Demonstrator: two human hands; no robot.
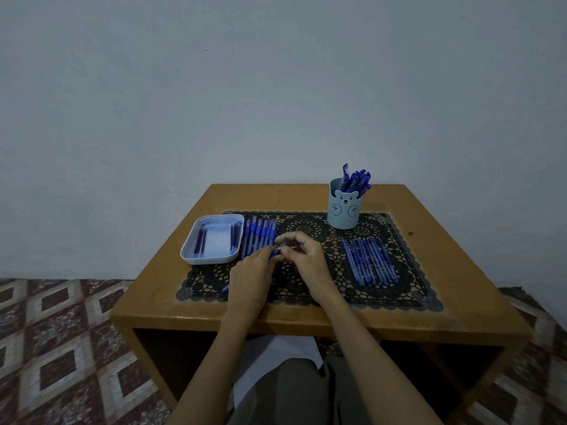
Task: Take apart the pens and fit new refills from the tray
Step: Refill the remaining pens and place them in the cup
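Wall, pale and bare, fills the upper half of the frame, and patterned floor tiles (61, 338) show at the lower corners. At centre stands a wooden table (429, 305) with a black lace mat (352, 297) spread across its top. Two bare forearms reach up from the bottom edge and meet over the mat's left half. The left hand (250, 277) has its fingers curled round a blue pen (274, 255), whose other end pokes out below the palm. The right hand (306, 259) is narrowed to a pinch at the pen's tip end, fingertips bent in. A white tray (211, 261) sits at the left of the table, touching the mat's edge, with a few dark refills (200, 242) lying along its two sides. A pale blue bear-faced cup (343, 211) stands at the upper right of the mat, with capped pens (356, 179) sticking out of it. A row of pens (259, 236) lies just beside the tray, right of it, and a second row of thin blue sticks (369, 262) lies on the right of the mat; whether these are refills I cannot tell
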